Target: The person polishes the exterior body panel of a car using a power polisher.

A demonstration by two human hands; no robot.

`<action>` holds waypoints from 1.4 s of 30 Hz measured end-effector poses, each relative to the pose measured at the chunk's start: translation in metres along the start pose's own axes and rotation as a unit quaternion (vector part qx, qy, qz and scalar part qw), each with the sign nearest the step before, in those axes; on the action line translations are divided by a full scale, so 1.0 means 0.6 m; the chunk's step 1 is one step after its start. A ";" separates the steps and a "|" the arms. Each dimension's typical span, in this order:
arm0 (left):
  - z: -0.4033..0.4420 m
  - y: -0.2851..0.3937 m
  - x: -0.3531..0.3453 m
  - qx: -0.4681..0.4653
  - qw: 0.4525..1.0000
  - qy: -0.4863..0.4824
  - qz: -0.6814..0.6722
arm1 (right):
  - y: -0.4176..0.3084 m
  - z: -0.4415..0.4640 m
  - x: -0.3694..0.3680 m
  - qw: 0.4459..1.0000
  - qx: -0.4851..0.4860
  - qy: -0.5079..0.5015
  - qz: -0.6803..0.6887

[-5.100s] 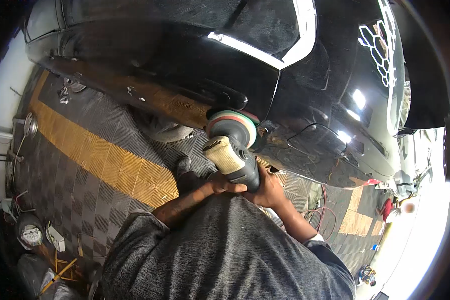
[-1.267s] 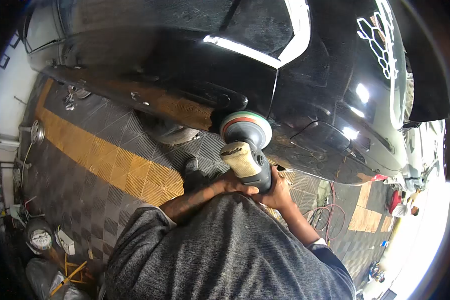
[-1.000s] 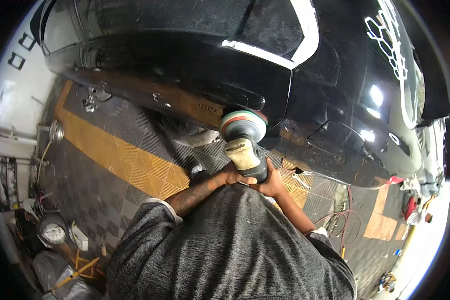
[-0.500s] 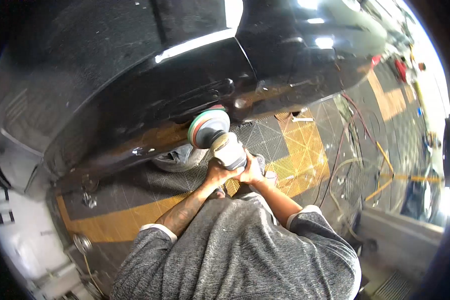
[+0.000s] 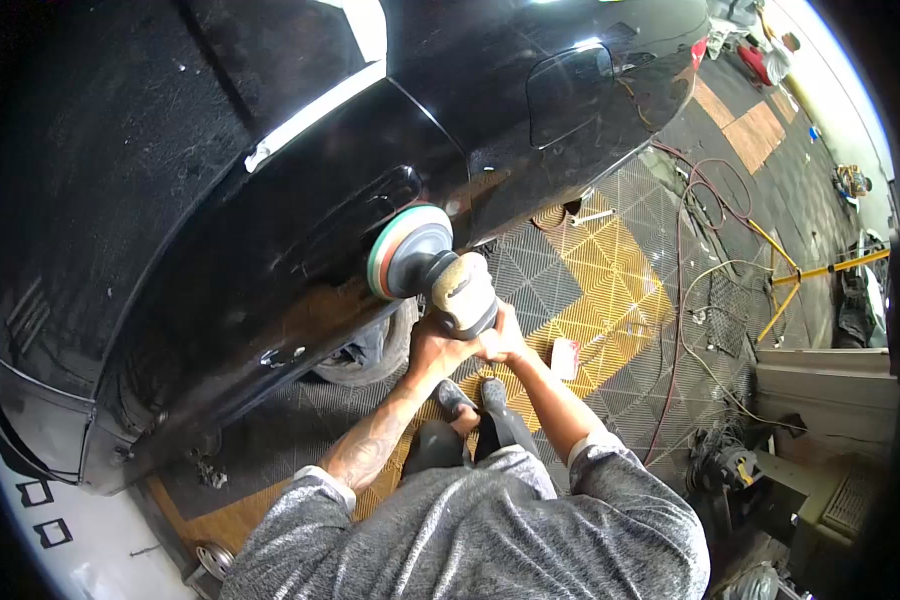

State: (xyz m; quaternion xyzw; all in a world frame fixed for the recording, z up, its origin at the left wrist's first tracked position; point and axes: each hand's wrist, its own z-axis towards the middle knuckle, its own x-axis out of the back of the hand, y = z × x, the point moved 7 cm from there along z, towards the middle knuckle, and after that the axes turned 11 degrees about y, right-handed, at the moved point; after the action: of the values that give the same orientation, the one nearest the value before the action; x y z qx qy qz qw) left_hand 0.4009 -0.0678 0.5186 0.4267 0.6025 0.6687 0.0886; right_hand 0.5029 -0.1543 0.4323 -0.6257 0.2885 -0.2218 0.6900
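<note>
Both of my hands are wrapped round a polisher (image 5: 467,292) with a pale, worn head and a dark lower body. My left hand (image 5: 438,352) grips its left side, and my right hand (image 5: 503,338) closes on the right side, close beside the left. The round pad (image 5: 382,258), with green and orange layers and a grey backing plate, faces the black car door (image 5: 320,250) just below the door handle (image 5: 398,184). It seems to rest on the door, though the contact edge is hidden. Most of my fingers are behind the tool.
A loose wheel with a tire (image 5: 375,350) lies under the car's edge. Grey and yellow floor tiles (image 5: 610,270) surround my shoes (image 5: 454,398). Hoses (image 5: 678,330) trail over the floor at right, near a yellow stand (image 5: 815,272). A machine (image 5: 835,500) stands at lower right.
The polisher's pad has shifted up the door, nearer the handle. My view has tilted, so my shoes and the fuel flap now show. Both hands keep their hold.
</note>
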 end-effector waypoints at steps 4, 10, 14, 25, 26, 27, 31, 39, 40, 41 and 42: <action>0.007 0.052 0.035 -0.085 0.991 -0.044 0.096 | 0.004 0.008 0.026 0.998 -0.050 0.046 0.001; -0.040 0.184 0.095 -0.422 0.877 0.206 0.103 | 0.003 0.023 0.041 1.000 -0.014 0.012 -0.020; 0.001 0.160 0.050 -0.515 0.829 0.187 0.110 | 0.020 0.028 0.018 0.992 0.110 -0.001 -0.056; -0.060 -0.003 0.170 -0.542 0.745 0.365 -0.130 | -0.002 -0.008 -0.080 0.907 0.346 -0.186 -0.153; -0.075 -0.010 0.179 -0.544 0.740 0.372 -0.130 | 0.023 -0.013 -0.077 0.900 0.358 -0.211 -0.132; -0.086 -0.015 0.187 -0.545 0.737 0.379 -0.129 | 0.057 -0.018 -0.071 0.892 0.369 -0.236 -0.110; -0.103 -0.025 0.205 -0.580 0.729 0.348 -0.103 | 0.227 -0.051 -0.049 0.935 0.284 -0.188 -0.098; -0.017 0.076 0.139 -0.633 0.728 0.231 -0.127 | 0.248 -0.012 0.050 0.973 0.185 -0.016 -0.135; -0.008 0.091 0.121 -0.624 0.740 0.226 -0.109 | 0.238 -0.009 0.061 0.973 0.193 0.001 -0.126; 0.008 0.105 0.099 -0.621 0.750 0.181 -0.140 | 0.230 -0.008 0.071 0.972 0.201 0.017 -0.117; 0.020 0.117 0.082 -0.621 0.751 0.182 -0.134 | 0.241 0.000 0.081 0.979 0.178 0.032 -0.097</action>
State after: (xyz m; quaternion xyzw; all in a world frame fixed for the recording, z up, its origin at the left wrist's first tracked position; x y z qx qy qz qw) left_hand 0.4064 -0.0460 0.6020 0.0625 0.1107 0.9418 0.3112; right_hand 0.5307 -0.1700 0.2830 -0.5106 0.2043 -0.3549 0.7560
